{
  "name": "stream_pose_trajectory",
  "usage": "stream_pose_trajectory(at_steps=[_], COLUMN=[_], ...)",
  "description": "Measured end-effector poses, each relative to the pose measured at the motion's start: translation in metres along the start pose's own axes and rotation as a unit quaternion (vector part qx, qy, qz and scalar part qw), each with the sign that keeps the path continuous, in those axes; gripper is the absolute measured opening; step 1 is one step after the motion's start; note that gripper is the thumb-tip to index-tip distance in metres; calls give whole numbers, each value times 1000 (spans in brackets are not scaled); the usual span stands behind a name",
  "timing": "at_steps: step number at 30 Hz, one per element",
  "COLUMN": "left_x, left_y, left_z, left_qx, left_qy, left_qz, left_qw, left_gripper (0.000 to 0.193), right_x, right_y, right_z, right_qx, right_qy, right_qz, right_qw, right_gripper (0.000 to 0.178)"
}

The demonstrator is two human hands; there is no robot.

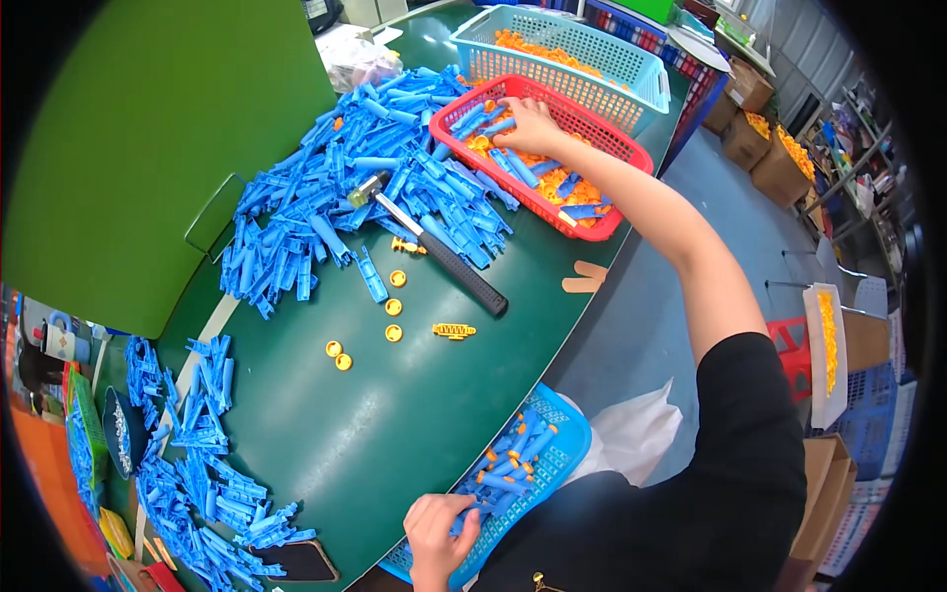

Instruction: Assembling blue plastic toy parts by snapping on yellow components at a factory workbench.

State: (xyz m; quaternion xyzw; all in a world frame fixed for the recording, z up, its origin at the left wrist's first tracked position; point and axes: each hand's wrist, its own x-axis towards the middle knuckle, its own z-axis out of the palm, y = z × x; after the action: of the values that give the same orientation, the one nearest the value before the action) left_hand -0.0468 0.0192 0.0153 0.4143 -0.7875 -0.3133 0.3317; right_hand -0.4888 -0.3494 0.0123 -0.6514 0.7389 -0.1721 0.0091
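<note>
In the head view, a green table (296, 424) stands on a bluish workshop floor (621, 340), with a large heap of blue parts (326, 183) along its far side and a hammer (454, 266) lying against it. Toward the far end sits a red basket (592, 233) holding blue pieces (521, 168) among small orange parts. The right hand (531, 128) reaches inside, its fingers spread and bent down over the contents; whether they pinch anything, I cannot tell. The left hand (437, 533) is loosely curled beside blue tubes with orange ends (538, 444) in a blue basket (572, 424) at the near edge; its grip is hidden too.

The blue pieces look like light, stiff moulded plastic, smooth enough to slide a little and probably not fragile. A thumb-and-finger pinch across the middle of the long sides should suit; their thin prongs seem likelier to bend.
</note>
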Motion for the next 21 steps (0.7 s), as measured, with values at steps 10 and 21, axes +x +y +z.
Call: stream_pose_trajectory(at_steps=[10,21], left_x=[3,1], left_y=[-11,-13], left_z=[10,11], left_qx=[-39,-36], left_qy=[37,67], left_qz=[-28,-23], left_qw=[998,997], left_gripper=[9,9], right_x=[-7,27], right_y=[0,2], right_z=[16,30], right_qx=[-38,-30], right_qy=[28,76], right_qz=[126,79], right_qw=[991,993], right_gripper=[90,75])
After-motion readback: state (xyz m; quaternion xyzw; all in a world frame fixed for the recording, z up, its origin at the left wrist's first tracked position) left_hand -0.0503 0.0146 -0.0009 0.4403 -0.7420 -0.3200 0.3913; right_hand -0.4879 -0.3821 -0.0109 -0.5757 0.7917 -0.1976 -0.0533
